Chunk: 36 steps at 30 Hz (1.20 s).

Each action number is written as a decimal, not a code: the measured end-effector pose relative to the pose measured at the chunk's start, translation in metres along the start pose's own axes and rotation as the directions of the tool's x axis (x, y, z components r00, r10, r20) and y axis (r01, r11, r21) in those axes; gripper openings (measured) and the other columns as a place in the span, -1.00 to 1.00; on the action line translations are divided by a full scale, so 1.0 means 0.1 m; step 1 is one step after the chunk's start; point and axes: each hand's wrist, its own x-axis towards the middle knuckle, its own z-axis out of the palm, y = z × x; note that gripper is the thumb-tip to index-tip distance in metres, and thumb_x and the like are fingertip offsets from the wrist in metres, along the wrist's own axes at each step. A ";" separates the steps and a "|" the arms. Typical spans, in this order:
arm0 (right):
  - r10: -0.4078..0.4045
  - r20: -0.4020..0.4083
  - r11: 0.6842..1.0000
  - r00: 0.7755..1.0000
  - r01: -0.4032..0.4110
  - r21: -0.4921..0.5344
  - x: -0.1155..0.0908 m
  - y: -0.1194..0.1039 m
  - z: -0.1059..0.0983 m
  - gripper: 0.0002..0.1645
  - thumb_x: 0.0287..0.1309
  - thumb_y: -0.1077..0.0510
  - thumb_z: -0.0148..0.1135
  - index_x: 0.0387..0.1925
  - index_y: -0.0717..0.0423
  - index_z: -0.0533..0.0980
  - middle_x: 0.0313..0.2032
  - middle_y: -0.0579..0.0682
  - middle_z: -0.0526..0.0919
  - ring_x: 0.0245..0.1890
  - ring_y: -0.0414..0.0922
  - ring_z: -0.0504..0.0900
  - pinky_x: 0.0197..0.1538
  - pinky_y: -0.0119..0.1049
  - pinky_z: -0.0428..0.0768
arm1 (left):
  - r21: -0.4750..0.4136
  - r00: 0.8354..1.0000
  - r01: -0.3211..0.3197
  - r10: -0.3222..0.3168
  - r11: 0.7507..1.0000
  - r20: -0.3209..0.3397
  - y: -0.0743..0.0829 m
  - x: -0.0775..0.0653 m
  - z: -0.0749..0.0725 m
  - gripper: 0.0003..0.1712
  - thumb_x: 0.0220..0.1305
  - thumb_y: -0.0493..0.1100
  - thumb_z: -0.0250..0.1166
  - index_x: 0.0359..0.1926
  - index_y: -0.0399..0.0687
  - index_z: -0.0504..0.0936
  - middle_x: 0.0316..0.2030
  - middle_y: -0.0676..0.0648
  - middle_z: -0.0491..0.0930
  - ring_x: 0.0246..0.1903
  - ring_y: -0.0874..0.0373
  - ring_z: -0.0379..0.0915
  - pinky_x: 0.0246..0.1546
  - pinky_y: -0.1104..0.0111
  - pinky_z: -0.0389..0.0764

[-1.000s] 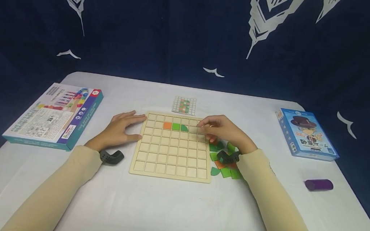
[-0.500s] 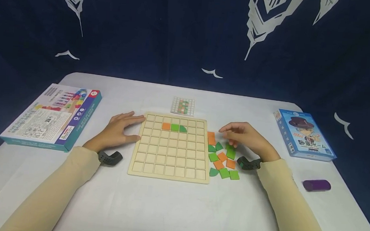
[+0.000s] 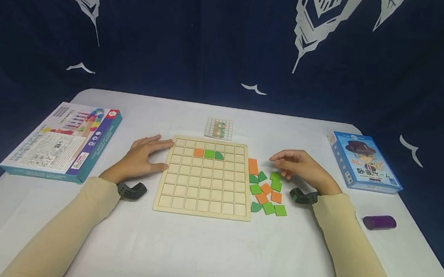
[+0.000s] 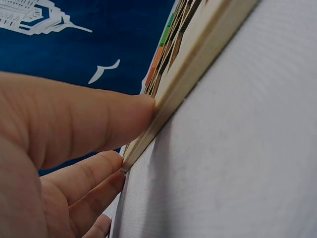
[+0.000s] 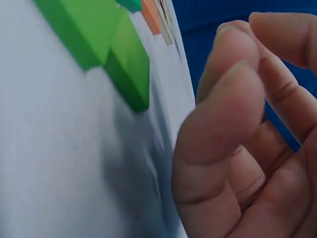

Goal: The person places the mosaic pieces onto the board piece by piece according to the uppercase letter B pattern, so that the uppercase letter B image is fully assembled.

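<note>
A pale wooden grid board (image 3: 200, 182) lies mid-table. One orange square tile (image 3: 198, 152), a light green square tile (image 3: 209, 154) and a dark green rounded tile (image 3: 219, 155) sit side by side in its second row. My left hand (image 3: 144, 156) rests at the board's left edge; in the left wrist view the thumb (image 4: 119, 119) touches that edge with fingers spread. Right of the board, my right hand (image 3: 302, 168) hovers beside the loose tiles, fingers loosely bent. Nothing shows between its fingertips in the right wrist view, where green tiles (image 5: 130, 67) lie close by.
Several loose orange and green tiles (image 3: 268, 208) are scattered along the board's right side. Behind the board lies a small pattern card (image 3: 219, 128). A large game box (image 3: 65, 141) stands left, a blue box (image 3: 367, 160) right, with a purple cylinder (image 3: 380, 222) in front of it.
My right hand has drawn back rightward from above the board's upper right part to beside the loose tiles, uncovering them. The left hand has stayed at the board's edge.
</note>
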 end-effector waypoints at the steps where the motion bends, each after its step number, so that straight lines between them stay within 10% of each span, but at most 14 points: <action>1: 0.003 0.001 1.000 1.000 -0.003 -0.001 0.00 0.01 -0.01 -0.61 0.50 0.24 0.26 0.17 0.49 0.59 -0.36 -0.01 0.64 -0.41 -0.13 0.55 -0.32 -0.35 0.62 | -0.001 1.000 0.000 0.000 1.000 0.001 0.00 0.00 0.00 -0.17 0.32 -0.08 0.45 0.56 -0.18 0.45 0.58 -0.21 0.36 0.66 -0.31 -0.05 0.63 -0.25 -0.21; 27: -0.031 0.180 0.986 0.983 0.060 -0.159 -0.02 0.10 -0.07 -0.49 0.12 0.54 0.28 0.16 0.51 0.62 -0.38 -0.04 0.40 -0.37 -0.20 0.39 -0.33 -0.41 0.38 | 0.000 1.000 0.006 -0.006 1.000 -0.002 -0.01 0.00 0.01 -0.17 0.31 -0.10 0.44 0.56 -0.18 0.45 0.57 -0.23 0.37 0.66 -0.31 -0.05 0.63 -0.25 -0.22; 36: -0.021 0.123 0.978 0.992 0.046 -0.205 -0.02 0.11 -0.06 -0.56 0.18 0.45 0.42 0.12 0.49 0.64 -0.41 -0.06 0.41 -0.44 -0.20 0.37 -0.35 -0.40 0.40 | 0.005 1.000 0.002 -0.002 1.000 -0.008 -0.02 0.00 0.02 -0.17 0.31 -0.10 0.45 0.56 -0.17 0.46 0.57 -0.22 0.37 0.65 -0.32 -0.04 0.63 -0.26 -0.22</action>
